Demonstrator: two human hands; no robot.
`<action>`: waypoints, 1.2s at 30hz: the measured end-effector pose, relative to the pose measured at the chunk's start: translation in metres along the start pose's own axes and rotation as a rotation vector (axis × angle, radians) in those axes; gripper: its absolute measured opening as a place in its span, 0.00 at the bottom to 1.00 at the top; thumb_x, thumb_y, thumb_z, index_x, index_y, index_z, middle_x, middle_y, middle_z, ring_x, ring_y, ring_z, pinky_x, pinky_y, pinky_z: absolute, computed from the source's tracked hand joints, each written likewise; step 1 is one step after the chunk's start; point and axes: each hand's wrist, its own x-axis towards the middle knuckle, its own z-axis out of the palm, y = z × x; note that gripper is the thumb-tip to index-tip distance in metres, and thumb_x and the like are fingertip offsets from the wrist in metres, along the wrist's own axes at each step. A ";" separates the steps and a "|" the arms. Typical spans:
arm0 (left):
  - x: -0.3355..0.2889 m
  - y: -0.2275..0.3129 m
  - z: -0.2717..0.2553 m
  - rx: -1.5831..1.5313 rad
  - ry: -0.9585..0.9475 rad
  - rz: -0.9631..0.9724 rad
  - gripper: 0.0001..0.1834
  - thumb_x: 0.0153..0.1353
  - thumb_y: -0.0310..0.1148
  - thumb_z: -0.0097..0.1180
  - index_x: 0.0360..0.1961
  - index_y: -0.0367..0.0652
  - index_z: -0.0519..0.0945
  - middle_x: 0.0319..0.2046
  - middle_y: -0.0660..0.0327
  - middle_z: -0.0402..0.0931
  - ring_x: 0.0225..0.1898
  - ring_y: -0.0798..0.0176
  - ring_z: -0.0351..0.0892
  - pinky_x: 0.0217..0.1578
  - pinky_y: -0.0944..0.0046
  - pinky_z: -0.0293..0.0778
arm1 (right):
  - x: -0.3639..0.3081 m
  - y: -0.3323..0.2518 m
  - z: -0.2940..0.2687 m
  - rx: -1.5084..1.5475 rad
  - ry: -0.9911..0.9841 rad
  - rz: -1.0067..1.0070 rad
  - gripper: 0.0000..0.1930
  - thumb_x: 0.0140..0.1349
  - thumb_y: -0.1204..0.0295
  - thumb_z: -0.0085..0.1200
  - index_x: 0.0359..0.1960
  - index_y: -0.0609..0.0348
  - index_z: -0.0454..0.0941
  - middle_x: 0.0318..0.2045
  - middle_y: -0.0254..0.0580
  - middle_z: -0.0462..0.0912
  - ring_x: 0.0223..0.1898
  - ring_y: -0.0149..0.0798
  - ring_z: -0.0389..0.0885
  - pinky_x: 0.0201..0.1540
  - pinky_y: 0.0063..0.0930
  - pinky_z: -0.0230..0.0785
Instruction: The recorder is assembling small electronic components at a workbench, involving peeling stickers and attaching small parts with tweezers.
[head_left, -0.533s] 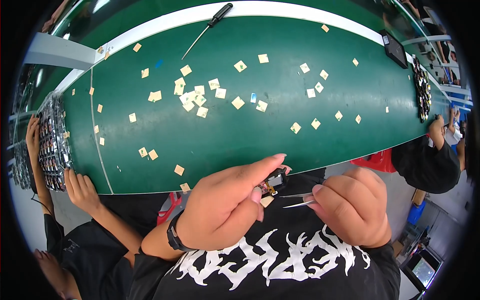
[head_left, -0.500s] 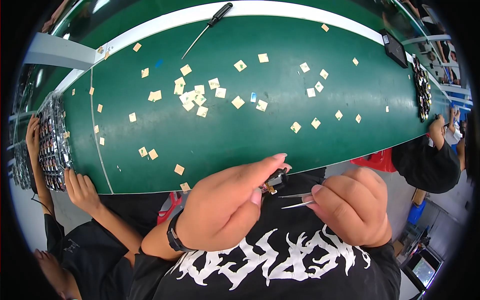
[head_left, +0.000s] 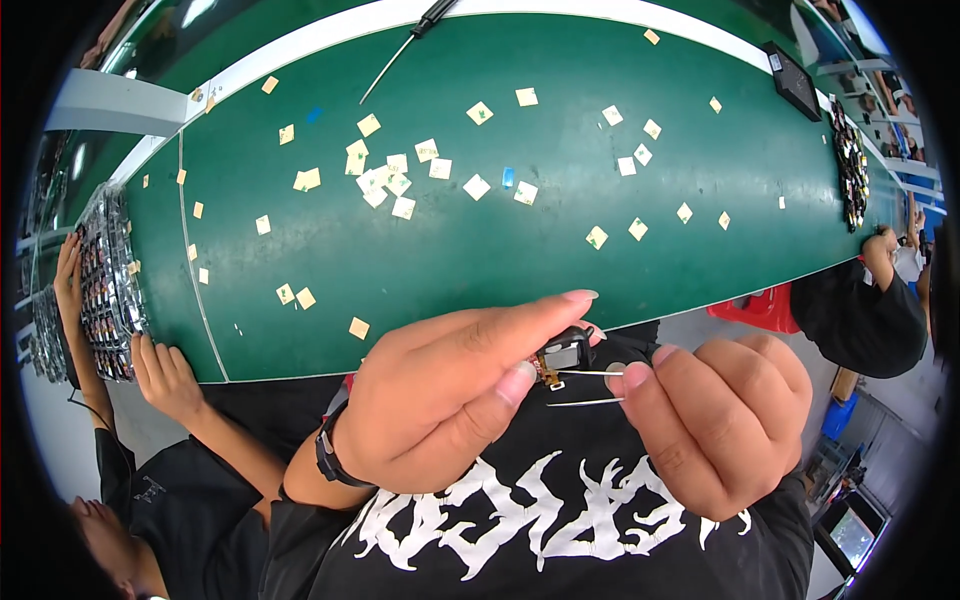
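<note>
At the frame's centre, my left hand (head_left: 450,395) pinches a small black component (head_left: 565,352); my right hand (head_left: 715,425) is closed around thin tweezers (head_left: 590,388). It seems light and delicate, best gripped by its casing edges.

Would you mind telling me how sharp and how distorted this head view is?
Head view: strong fisheye, the green table edge bows; black vignette rings the frame; hands, left hand and right hand, and the tweezers are sharp; lighting is even, without harsh shadows.
</note>
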 end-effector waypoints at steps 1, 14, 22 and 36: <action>0.000 0.000 0.000 -0.001 0.001 -0.002 0.23 0.72 0.21 0.47 0.66 0.27 0.72 0.56 0.41 0.80 0.49 0.49 0.86 0.51 0.61 0.79 | 0.001 -0.001 -0.002 -0.009 -0.032 0.002 0.09 0.41 0.75 0.64 0.27 0.62 0.84 0.28 0.38 0.80 0.25 0.32 0.72 0.22 0.23 0.53; -0.005 -0.003 -0.002 -0.187 -0.028 -0.115 0.23 0.76 0.31 0.42 0.67 0.31 0.72 0.49 0.45 0.85 0.20 0.72 0.74 0.23 0.73 0.73 | 0.002 -0.007 0.004 0.083 -0.045 -0.017 0.07 0.43 0.75 0.64 0.27 0.60 0.85 0.29 0.35 0.80 0.28 0.32 0.74 0.24 0.24 0.53; -0.009 -0.002 -0.002 -0.189 -0.005 -0.160 0.23 0.77 0.32 0.42 0.67 0.32 0.72 0.49 0.46 0.85 0.20 0.72 0.76 0.22 0.74 0.71 | -0.001 -0.011 0.011 0.106 -0.029 -0.026 0.08 0.43 0.76 0.64 0.29 0.61 0.86 0.29 0.36 0.80 0.29 0.33 0.73 0.25 0.26 0.54; -0.010 -0.009 -0.002 -0.186 0.009 -0.141 0.21 0.76 0.29 0.42 0.65 0.31 0.74 0.46 0.46 0.86 0.20 0.72 0.78 0.21 0.74 0.72 | -0.003 -0.015 0.018 0.137 -0.007 -0.023 0.08 0.44 0.78 0.65 0.29 0.62 0.85 0.30 0.37 0.80 0.29 0.33 0.73 0.25 0.24 0.56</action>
